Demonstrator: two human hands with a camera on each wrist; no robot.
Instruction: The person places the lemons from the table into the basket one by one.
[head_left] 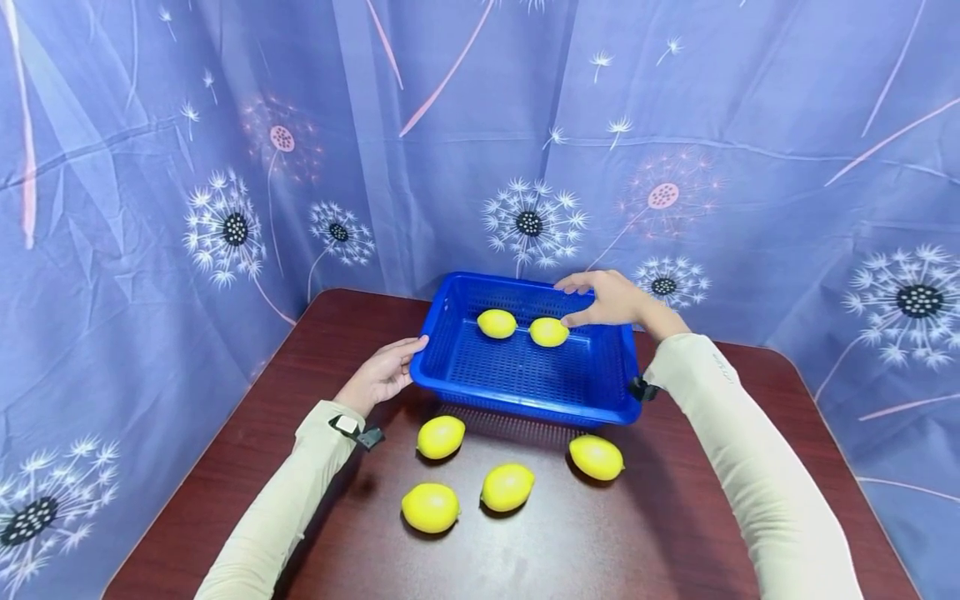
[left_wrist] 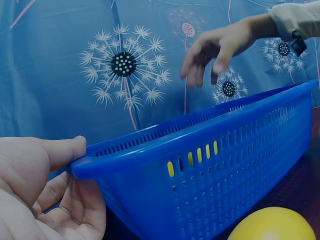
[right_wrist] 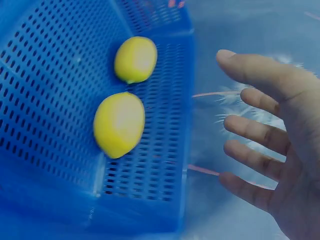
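The right hand (head_left: 611,298) hovers with fingers spread, holding nothing, over the blue perforated plastic basket (head_left: 525,383) at its 1 o'clock corner. The left hand (head_left: 382,373) grips its 9 o'clock rim. Two smooth yellow lemons (head_left: 497,323) lie inside; four more lemons (head_left: 441,437) rest on the dark wooden table (head_left: 600,542) at 6 o'clock.

Both my arms reach forward, sleeves down to the wrists.

My left hand (head_left: 382,375) is low and near me, thumb on top and fingers curled underneath in a pinch. My right hand (head_left: 611,298) is farther out and raised, fingers (right_wrist: 260,132) spread and relaxed, holding nothing. A dark strap sits on each wrist.
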